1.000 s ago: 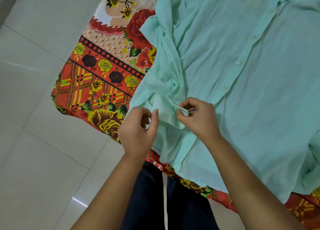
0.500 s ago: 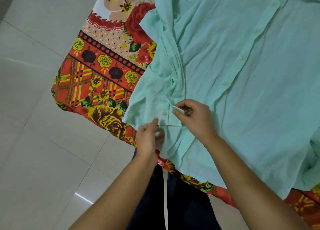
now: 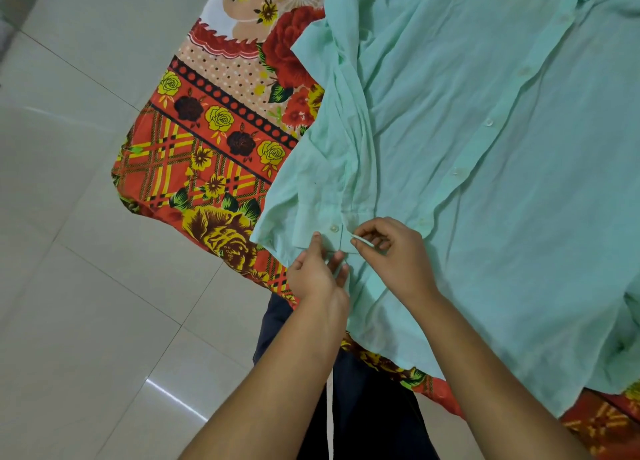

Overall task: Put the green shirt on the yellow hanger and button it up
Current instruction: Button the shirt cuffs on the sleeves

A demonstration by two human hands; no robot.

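The green shirt point(image 3: 485, 148) lies spread, front up, on a floral cloth point(image 3: 214, 148); at its near sleeve cuff point(image 3: 311, 229) the right hand point(image 3: 391, 255) pinches the cuff's edge; the left hand point(image 3: 311, 276) grips its hem, fingers seemingly tucked beneath; tiled floor point(image 3: 86, 286) lies beyond.

Soft even light filling the scene, white streaks glaring on the floor point(image 3: 86, 321), faint shadows lying in shirt point(image 3: 485, 252) folds, edges bending.

Head cam, steeply down, close over shirt point(image 3: 485, 217), prob. standing
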